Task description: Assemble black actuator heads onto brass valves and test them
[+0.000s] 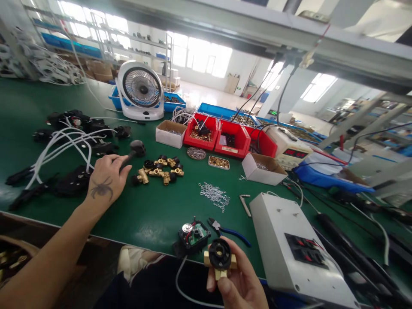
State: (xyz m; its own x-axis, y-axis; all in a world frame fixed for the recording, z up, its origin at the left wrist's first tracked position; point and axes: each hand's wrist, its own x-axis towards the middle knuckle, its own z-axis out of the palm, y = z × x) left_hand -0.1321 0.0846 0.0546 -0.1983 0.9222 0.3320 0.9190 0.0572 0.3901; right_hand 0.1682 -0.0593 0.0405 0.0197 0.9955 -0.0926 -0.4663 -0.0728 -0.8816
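My right hand (240,279), low in front of me, grips a brass valve (220,257) with a round black collar on top. Close behind it sits an opened black actuator housing (194,235) showing a green circuit board and a small motor. Blue-handled cutting pliers (230,231) lie beside that housing. At the left, my left hand (107,178) is closed with thumb and fingers on the handle of a black round-headed piece (137,148), whose exact kind I cannot make out. Several brass valves with black caps (161,168) are grouped just to its right.
Black housings with white cables (74,180) lie at the left. A white fan (140,90), red bins (201,132) and small white boxes (264,169) stand along the back. Metal clips (214,195) are heaped mid-table. A grey control box (289,240) occupies the right.
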